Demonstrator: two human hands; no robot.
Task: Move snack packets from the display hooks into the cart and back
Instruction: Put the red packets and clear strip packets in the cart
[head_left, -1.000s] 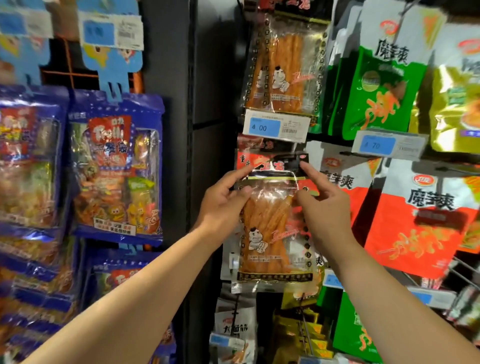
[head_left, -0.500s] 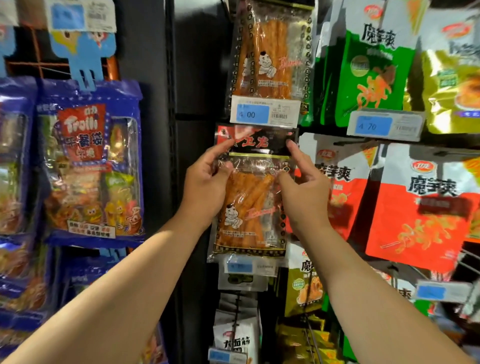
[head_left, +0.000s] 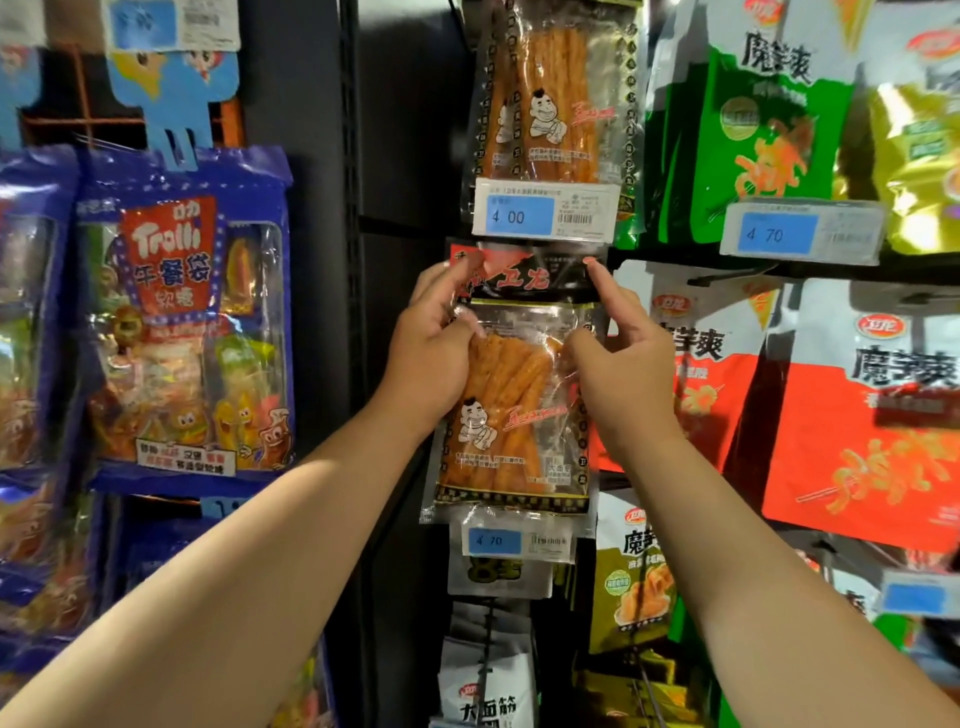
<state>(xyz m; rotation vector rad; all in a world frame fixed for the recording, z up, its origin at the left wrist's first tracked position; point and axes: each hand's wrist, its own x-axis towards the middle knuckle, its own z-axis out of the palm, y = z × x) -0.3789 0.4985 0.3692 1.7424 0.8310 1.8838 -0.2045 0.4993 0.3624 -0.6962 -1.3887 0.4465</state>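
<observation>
the 4 00 price tag (head_left: 545, 210) is your marker. the snack packet (head_left: 511, 415), a clear bag of orange sticks with a cartoon man on the front, hangs upright directly under that tag. its black and red header reaches up to the tag's lower edge. you cannot tell whether the header sits on a hook.

your left hand (head_left: 428, 358) pinches the packet's upper left edge. the thumb presses on the clear front just under the header, the index finger reaches up along the header's left corner, and the other fingers curl round the side. your right hand (head_left: 621, 379) pinches the upper right edge, thumb bent onto the front and index finger stretched straight up to the header's right corner, close beneath the tag. the packet lies between both hands, held near its top, with its lower half hanging free.

above the tag hangs a matching packet (head_left: 550, 93). well below the tag, at the held packet's bottom seal, is a 4 70 tag (head_left: 511, 540). left of the marker tag hangs a blue trolli bag (head_left: 187, 322). right of it and lower down is a red and white pouch (head_left: 872, 426).
</observation>
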